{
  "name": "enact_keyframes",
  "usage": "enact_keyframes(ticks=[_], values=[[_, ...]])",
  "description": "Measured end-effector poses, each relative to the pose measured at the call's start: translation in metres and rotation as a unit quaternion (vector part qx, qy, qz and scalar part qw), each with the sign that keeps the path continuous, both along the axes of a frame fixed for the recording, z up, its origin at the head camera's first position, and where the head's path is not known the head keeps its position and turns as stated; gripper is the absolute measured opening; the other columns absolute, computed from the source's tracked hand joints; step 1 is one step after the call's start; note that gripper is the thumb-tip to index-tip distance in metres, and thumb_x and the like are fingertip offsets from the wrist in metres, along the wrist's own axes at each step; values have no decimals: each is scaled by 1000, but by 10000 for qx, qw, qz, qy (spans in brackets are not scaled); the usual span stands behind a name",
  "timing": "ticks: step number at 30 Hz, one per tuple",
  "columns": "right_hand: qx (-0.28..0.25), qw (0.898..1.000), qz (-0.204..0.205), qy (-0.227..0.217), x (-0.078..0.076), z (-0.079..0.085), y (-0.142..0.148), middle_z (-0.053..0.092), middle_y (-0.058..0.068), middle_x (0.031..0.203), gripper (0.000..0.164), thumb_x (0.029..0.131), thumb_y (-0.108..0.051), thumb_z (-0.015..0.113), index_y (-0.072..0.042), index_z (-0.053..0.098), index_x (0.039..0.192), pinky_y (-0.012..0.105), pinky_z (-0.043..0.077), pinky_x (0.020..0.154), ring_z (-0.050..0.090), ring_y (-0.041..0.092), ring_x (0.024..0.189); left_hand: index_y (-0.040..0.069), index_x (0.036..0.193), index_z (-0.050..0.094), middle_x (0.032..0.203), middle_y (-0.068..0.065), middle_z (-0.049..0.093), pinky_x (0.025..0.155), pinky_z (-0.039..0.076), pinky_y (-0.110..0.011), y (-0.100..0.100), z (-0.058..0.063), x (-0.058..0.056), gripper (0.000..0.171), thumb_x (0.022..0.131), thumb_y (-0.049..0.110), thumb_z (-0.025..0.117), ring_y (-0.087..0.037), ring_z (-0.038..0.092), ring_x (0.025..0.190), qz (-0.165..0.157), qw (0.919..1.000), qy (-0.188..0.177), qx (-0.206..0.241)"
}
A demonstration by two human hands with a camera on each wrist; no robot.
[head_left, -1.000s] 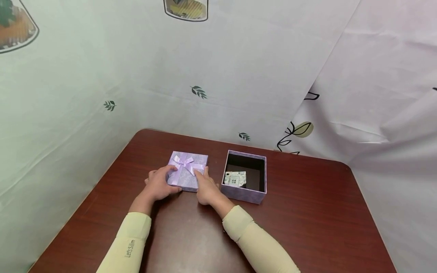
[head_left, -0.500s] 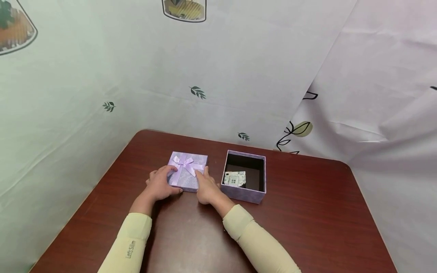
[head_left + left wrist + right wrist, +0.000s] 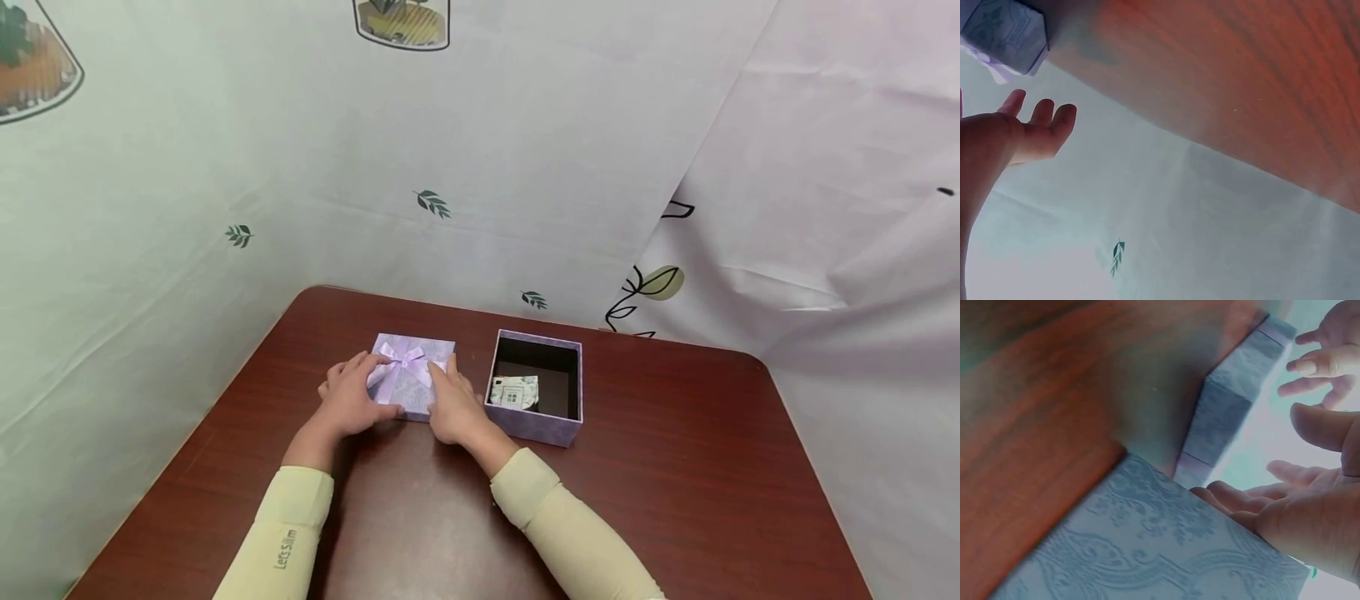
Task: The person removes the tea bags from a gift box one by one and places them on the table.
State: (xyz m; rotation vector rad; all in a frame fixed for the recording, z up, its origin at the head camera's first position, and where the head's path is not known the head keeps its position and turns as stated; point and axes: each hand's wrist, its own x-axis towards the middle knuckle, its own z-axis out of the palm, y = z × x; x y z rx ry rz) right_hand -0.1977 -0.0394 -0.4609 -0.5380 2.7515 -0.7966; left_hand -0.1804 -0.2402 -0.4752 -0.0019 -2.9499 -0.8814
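The square lilac gift box lid (image 3: 412, 390), with a satin bow (image 3: 406, 358) on top, lies on the table in the head view. My left hand (image 3: 348, 402) is over its left side, fingers spread and loosely bent. Over the right side is my right hand (image 3: 453, 408), its thumb near the bow's right end. Both wrist views show gaps between the fingers and the lid; light contact with the bow is hard to tell. Right of the lid stands the open lilac box (image 3: 536, 427), dark inside, holding a floral-printed packet (image 3: 516, 392).
The red-brown table (image 3: 675, 467) has rounded far corners. Pale printed cloth (image 3: 487, 150) hangs close behind it and along both sides. In the right wrist view, the box's patterned wall (image 3: 1147, 544) lies right beside my right hand.
Both hands have risen slightly from the lid, the right one reaching a little further over its right side. The lid and the open box stay put; the head view shifts slightly.
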Motion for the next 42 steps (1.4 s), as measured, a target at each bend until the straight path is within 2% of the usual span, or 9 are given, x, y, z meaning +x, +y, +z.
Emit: enact_keyframes(ticks=[13, 20, 25, 30, 42], values=[[-354, 9983, -28, 463, 3, 21, 8, 7, 13, 166, 68, 98, -22, 64, -18, 33, 158, 65, 34, 101, 29, 35, 144, 16, 139, 51, 156, -27, 27, 93, 17, -73, 11, 15, 1, 80, 71, 37, 88, -53, 20, 132, -102, 9996, 256, 11], [-293, 9946, -104, 988, 3, 30, 15, 13, 16, 164, 68, 97, -25, 66, -15, 34, 157, 62, 39, 99, 32, 36, 142, 16, 139, 51, 156, -25, 29, 93, 18, -72, 18, 24, 1, 79, 72, 40, 86, -51, 21, 134, -126, 9987, 490, -78], [-255, 9924, -212, 1184, 3, 34, 19, 15, 17, 164, 69, 97, -27, 67, -17, 35, 157, 62, 36, 101, 30, 35, 143, 16, 139, 52, 156, -25, 29, 92, 18, -73, 22, 30, -1, 79, 72, 41, 85, -51, 21, 134, -167, 9980, 605, -111], [-287, 9915, -365, 1220, 3, 37, 26, 17, 15, 164, 66, 97, -27, 65, -18, 37, 156, 63, 31, 105, 28, 34, 145, 16, 139, 52, 156, -24, 30, 93, 18, -73, 27, 32, -1, 78, 73, 42, 85, -52, 22, 133, -225, 9974, 676, -116], [-189, 9888, -504, 1395, 0, 39, 41, 22, 13, 163, 62, 99, -32, 62, -19, 39, 155, 61, 30, 105, 26, 35, 145, 17, 140, 51, 159, -15, 28, 92, 18, -72, 41, 39, -2, 77, 76, 43, 83, -49, 22, 134, -463, 9953, 847, -23]])
